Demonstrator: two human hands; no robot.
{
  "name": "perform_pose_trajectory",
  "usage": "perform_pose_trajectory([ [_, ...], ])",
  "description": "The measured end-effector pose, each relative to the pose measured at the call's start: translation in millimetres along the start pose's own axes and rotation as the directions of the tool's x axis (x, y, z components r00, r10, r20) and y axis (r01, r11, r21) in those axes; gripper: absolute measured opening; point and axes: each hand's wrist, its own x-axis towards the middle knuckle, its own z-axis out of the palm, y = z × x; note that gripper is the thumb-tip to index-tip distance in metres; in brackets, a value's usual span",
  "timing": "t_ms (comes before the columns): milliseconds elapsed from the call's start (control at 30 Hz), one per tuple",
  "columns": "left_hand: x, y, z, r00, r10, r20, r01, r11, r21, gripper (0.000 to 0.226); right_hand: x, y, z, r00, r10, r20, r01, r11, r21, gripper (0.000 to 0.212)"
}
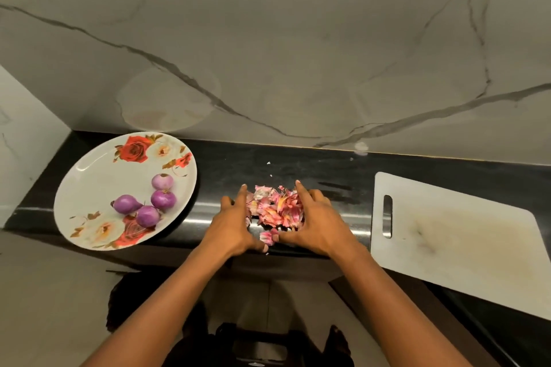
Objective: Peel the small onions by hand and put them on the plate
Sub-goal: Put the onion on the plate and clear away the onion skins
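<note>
The counter [298,167] runs across in front of me, and I work at its near edge so scraps stay in reach. The board [447,247] lies at 3 o'clock from my hands, pushed aside and unused, its far corner cut off by the frame. The plate [98,182] sits at 9 o'clock, close enough to drop onto. My left hand [235,226] and right hand [316,223] are both spread, fingers fairly straight, palms turned inward. They hem in the peels [277,208] from 9 and 3 o'clock, which I judge to be gathering waste. Neither grips anything I can see, though the palms' undersides are hidden. Four peeled onions [162,199] rest at the plate's 4 o'clock. Whether another onion hides under the peels, I cannot tell.
</note>
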Motion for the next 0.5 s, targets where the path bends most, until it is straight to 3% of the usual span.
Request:
perform_pose_trajectory([
  [133, 10.6, 5.7, -3.8, 0.999, 0.024, 0.023, -0.024, 1.000, 0.012, 0.145, 6.0, -8.2, 7.8, 0.997, -0.070, -0.017, 0.067, 0.991, -0.111, 0.129],
  [333, 21.9, 12.0, -6.7, 0.991, 0.137, -0.001, -0.137, 0.989, -0.048, 0.122, 18.7, -18.1, 12.1, 0.990, -0.140, -0.033, 0.137, 0.987, -0.084, 0.096],
  [433, 27.4, 15.8, -7.7, 0.983, 0.178, -0.045, -0.183, 0.976, -0.120, 0.100, 24.0, -20.8, 12.6, 0.987, -0.158, -0.041, 0.157, 0.987, -0.029, 0.081],
  [500, 31.0, 17.0, -6.4, 0.973, 0.212, -0.096, -0.226, 0.959, -0.171, 0.074, 26.7, -22.4, 13.2, 0.986, -0.153, -0.065, 0.154, 0.988, 0.019, 0.070],
])
